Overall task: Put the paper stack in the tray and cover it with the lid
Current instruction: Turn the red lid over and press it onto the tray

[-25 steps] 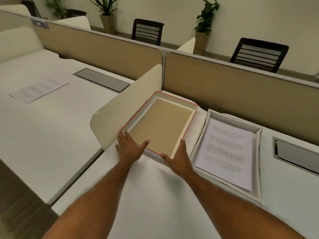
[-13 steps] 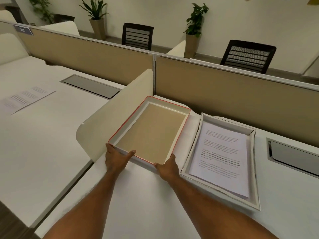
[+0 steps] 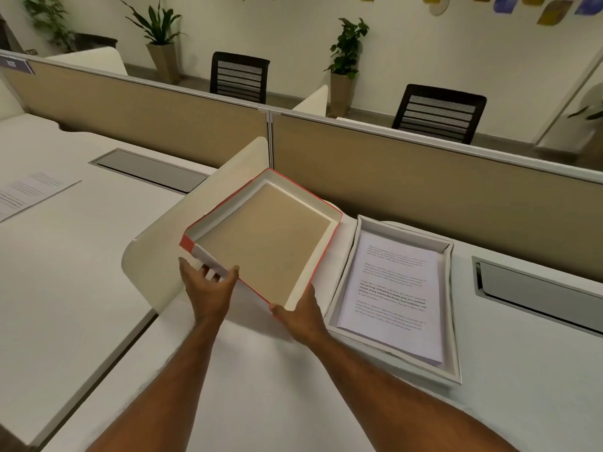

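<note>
A red-edged lid [image 3: 270, 243], white inside its walls with a brown inner face, is held upside down and tilted just above the white desk. My left hand [image 3: 208, 288] grips its near left corner, and my right hand [image 3: 301, 309] grips its near right corner. To the right lies the white tray [image 3: 455, 321] with the paper stack [image 3: 393, 298] of printed sheets lying flat inside it. The lid and the tray are apart.
A cream side divider [image 3: 169, 243] stands just left of the lid. A tan partition [image 3: 424, 190] runs along the desk's far edge. Grey cable hatches [image 3: 535, 295] sit right of the tray and on the left desk. A loose printed sheet [image 3: 26, 194] lies far left.
Both hands have closed on the lid's near corners and raised its near edge off the desk, tilting it. The tray and papers have not moved.
</note>
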